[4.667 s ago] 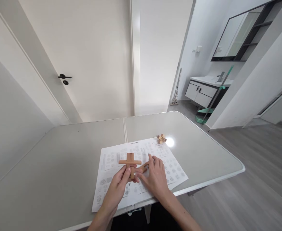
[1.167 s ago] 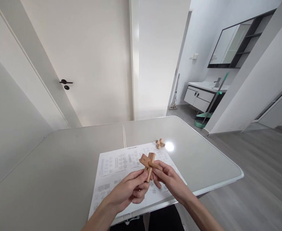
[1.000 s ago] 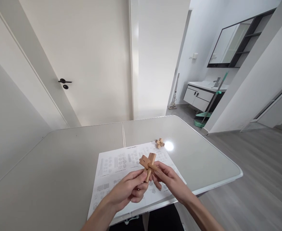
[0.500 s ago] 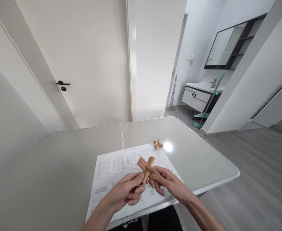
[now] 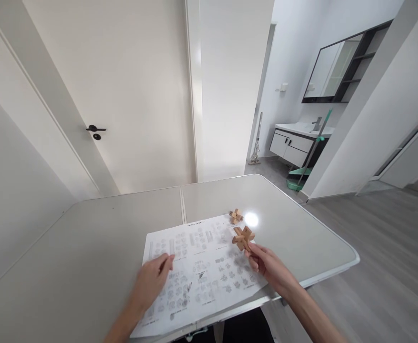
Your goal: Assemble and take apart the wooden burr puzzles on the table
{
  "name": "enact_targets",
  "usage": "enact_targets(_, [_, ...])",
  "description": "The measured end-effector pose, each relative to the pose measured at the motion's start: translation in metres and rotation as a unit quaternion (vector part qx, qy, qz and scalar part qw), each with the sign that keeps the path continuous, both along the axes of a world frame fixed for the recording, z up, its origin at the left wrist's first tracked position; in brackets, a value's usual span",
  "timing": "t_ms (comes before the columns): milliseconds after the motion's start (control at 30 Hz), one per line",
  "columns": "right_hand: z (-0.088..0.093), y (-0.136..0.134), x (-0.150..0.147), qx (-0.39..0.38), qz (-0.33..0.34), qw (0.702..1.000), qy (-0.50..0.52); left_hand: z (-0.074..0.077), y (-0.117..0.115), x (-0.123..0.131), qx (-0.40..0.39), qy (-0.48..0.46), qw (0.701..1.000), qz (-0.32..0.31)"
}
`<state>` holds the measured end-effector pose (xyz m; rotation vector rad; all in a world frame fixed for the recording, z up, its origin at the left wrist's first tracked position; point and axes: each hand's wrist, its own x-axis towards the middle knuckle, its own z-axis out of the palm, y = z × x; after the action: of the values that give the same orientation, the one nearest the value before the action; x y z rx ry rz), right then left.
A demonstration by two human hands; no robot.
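My right hand [image 5: 266, 267] grips a wooden burr puzzle [image 5: 243, 239] by one of its lower ends, thumb and fingers pinched on it. Its crossed pieces stick out in several directions over the sheet's right side. A smaller wooden burr puzzle [image 5: 236, 216] rests just beyond it, at the sheet's top right edge. My left hand [image 5: 154, 277] hovers over the sheet's left part, slightly blurred, fingers curled together with nothing visible in them. Under both hands lies a printed instruction sheet [image 5: 191, 259] with rows of small diagrams.
The pale grey table [image 5: 302, 238] has a rounded right corner and a seam [image 5: 182, 205] across it. Behind stands a white door [image 5: 141, 95] with a black handle. A washbasin cabinet [image 5: 291, 143], a mop [image 5: 257, 143] and a green dustpan [image 5: 296, 183] are back right.
My left hand has let go of the burr puzzle and moved left. The right hand has carried the puzzle right and away from me, near the smaller one, uncovering more of the sheet.
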<state>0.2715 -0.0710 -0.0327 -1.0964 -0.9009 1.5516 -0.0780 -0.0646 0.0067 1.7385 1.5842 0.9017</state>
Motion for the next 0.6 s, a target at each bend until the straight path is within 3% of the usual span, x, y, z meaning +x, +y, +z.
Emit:
enact_targets(67, [-0.004, 0.004, 0.011, 0.013, -0.019, 0.997, -0.069, -0.013, -0.003, -0.029, 0.064, 0.078, 0.994, 0.049])
enact_targets(167, [-0.012, 0.009, 0.020, 0.016, -0.049, 0.988, -0.148, -0.035, -0.008, -0.062, 0.098, 0.171, 0.979, 0.052])
enact_targets(300, [-0.020, 0.019, 0.020, 0.017, -0.081, 0.978, -0.194, -0.056, -0.012, -0.081, 0.102, 0.244, 0.962, 0.064])
enact_targets(467, [-0.023, 0.029, 0.010, 0.032, -0.096, 0.968, -0.228, -0.061, -0.012, -0.079, 0.087, 0.275, 0.955, 0.064])
enact_targets(600, [-0.022, 0.017, -0.001, 0.038, -0.101, 0.960, -0.260, -0.058, -0.013, -0.077, 0.070, 0.288, 0.953, 0.061])
